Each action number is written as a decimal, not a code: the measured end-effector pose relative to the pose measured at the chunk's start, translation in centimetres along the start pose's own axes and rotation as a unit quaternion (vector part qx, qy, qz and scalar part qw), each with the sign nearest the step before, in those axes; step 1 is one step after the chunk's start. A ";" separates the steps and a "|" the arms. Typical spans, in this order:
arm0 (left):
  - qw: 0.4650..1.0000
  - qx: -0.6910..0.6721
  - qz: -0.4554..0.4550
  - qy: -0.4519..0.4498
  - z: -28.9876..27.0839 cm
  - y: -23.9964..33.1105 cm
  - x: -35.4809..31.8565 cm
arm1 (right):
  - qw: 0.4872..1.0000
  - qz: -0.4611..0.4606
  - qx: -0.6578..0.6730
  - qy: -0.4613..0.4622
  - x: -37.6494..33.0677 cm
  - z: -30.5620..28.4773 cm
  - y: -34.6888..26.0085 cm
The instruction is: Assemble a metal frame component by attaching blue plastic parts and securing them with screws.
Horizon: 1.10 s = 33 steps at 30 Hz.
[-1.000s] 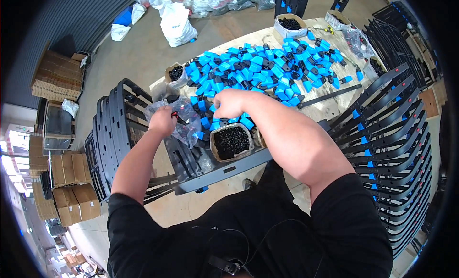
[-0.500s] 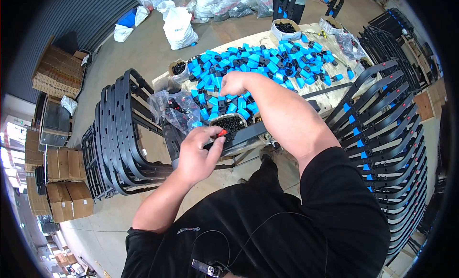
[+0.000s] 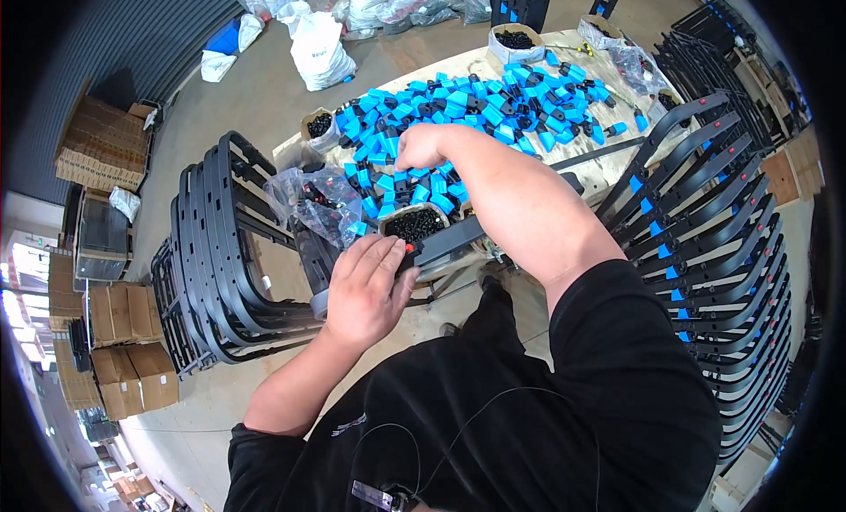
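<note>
My left hand lies over a black frame bar at the table's near edge. Its fingers are stretched along the bar, thumb apart, and the index fingertip is beside a small red piece on the bar. My right hand reaches across to the heap of blue-and-black plastic caps. Its fingers are curled downward with the tips among the caps; whatever they hold is hidden. Just beyond the bar stands an open bag of small black parts.
A clear plastic bag of red and black parts lies left of the heap. Black curved frames stand stacked at left and right. More bags of black parts sit on the table; a person stands beyond.
My left fingers have gone from a pinch around the red piece to lying stretched over the bar. My right hand stays low over the caps, curled. The view has shifted slightly.
</note>
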State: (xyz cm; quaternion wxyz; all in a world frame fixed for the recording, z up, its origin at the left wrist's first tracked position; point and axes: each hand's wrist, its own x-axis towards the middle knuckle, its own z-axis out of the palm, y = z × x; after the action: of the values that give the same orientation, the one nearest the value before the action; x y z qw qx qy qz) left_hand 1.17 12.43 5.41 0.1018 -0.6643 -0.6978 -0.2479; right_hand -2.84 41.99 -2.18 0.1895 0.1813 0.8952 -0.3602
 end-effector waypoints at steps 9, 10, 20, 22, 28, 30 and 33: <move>0.996 0.054 0.060 -0.034 0.3 -0.4 -1.2 | 0.999 0.033 0.032 -0.004 0.6 0.5 -0.3; 0.996 0.054 0.060 -0.029 0.1 -0.5 -1.1 | 0.999 0.033 0.027 -0.002 0.8 0.4 0.0; 0.981 0.012 -0.163 -0.106 -0.5 0.2 -1.5 | 0.991 0.005 -0.061 0.121 -0.4 1.3 0.7; 0.978 0.004 -0.170 -0.119 -1.3 0.5 -2.2 | 0.989 -0.012 -0.051 0.139 -1.6 2.8 -0.7; 0.989 -0.046 -0.079 -0.115 -2.6 1.2 -6.0 | 0.993 -0.041 -0.048 0.098 -9.4 8.0 -4.3; 0.985 -0.084 -0.039 -0.145 -3.1 2.4 -6.2 | 0.984 -0.041 0.024 0.170 -13.5 10.3 -3.3; 0.992 -0.016 -0.057 -0.115 -5.2 3.4 -7.7 | 0.991 -0.035 -0.004 0.129 -19.5 10.8 -2.3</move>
State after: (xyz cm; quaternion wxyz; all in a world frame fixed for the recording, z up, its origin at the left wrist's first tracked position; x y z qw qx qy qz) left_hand 4.26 3.18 6.91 -0.0046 -0.6494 -0.7372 -0.1864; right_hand 15.14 29.03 1.05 0.0608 0.1940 0.9195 -0.3365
